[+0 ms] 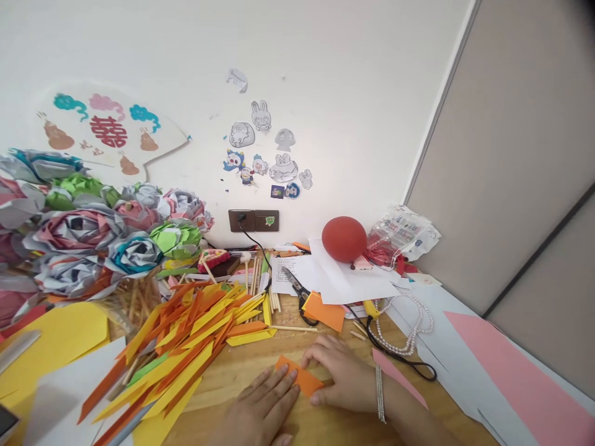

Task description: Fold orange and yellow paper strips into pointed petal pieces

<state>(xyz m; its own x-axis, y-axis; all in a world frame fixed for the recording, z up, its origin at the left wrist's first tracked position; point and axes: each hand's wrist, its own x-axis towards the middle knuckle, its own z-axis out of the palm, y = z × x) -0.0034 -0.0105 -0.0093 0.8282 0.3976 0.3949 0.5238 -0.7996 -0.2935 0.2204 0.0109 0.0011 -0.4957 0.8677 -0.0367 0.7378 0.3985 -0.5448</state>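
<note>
A small folded piece of orange paper (304, 379) lies flat on the wooden table between my hands. My left hand (264, 406) rests with its fingers stretched out, the fingertips pressing on the paper's left part. Curved around the right end of the paper is my right hand (341, 375), its thumb at the lower corner and its index finger near the upper edge. A beaded bracelet (380, 393) circles the right wrist. Just behind the hands are more orange sheets (325, 311) and black-handled scissors (300, 294).
At left spreads a heap of folded orange and yellow paper strips (186, 334), below many paper flowers (77, 232). A red balloon (344, 239) sits on white paper at the back. Pearl strings (413, 328), a black cord (400, 356) and pink paper (515, 371) lie right.
</note>
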